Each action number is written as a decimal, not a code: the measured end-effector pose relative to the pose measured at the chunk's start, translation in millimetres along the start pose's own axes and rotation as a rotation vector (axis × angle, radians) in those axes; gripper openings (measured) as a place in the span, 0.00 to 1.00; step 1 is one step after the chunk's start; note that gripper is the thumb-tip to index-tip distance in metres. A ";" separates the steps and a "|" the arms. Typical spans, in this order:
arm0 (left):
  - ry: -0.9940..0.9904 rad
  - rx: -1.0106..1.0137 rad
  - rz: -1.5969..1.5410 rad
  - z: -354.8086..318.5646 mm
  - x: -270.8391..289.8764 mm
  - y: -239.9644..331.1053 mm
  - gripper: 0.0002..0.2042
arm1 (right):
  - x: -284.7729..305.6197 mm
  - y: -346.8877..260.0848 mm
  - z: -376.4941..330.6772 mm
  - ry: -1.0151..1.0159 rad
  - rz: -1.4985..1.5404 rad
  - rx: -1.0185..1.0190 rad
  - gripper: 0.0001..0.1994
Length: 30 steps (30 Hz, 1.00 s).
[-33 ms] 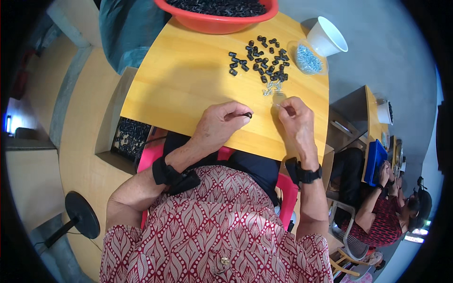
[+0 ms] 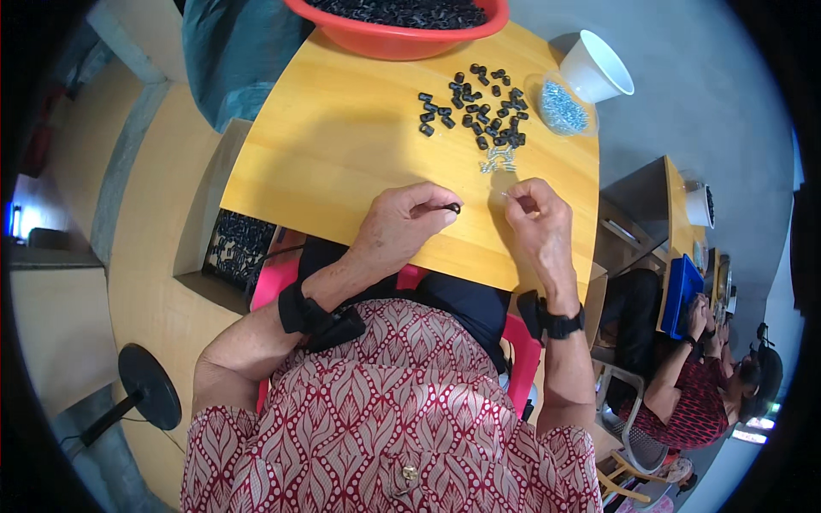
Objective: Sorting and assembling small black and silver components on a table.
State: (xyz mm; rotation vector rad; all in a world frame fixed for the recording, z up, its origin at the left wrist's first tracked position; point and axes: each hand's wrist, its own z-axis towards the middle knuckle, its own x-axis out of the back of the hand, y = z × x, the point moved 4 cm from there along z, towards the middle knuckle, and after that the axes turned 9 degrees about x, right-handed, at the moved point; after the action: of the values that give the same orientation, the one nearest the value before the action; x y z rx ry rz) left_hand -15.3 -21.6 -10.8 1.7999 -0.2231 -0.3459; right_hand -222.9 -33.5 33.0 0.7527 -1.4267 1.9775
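Note:
My left hand is closed in a pinch over the near part of the table, thumb and forefinger gripping a small black plastic piece. To its right, my right hand also pinches, with a thin silvery metal piece showing at the fingertips; it looks like a small screw, but is too small to be sure. Just beyond that hand lies a little pile of similar silvery pieces. Many short black cylindrical pieces are scattered farther back on the yellow wooden table.
A red basin full of black parts stands at the far edge. On the right are a clear tub of silvery pieces and a white cup. A box of black parts sits low left. Another person works beside a blue tray.

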 end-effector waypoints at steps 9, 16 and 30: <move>-0.016 -0.042 -0.045 3.1 -3.3 -7.1 0.09 | -8.6 -57.9 -13.3 -0.093 0.217 0.254 0.05; 0.055 -0.133 0.122 -3.6 -2.5 2.8 0.09 | -12.1 -65.2 -14.4 -0.177 0.187 0.216 0.05; -0.010 -0.045 0.067 2.2 -1.5 -4.1 0.09 | -14.1 -65.4 -22.3 -0.128 0.246 0.213 0.04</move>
State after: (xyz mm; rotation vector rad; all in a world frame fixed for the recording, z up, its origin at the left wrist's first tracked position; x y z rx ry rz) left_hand -17.6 -22.1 -15.1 1.7420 -0.2800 -0.3103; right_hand -167.8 3.0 57.9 0.8430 -1.4552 2.3358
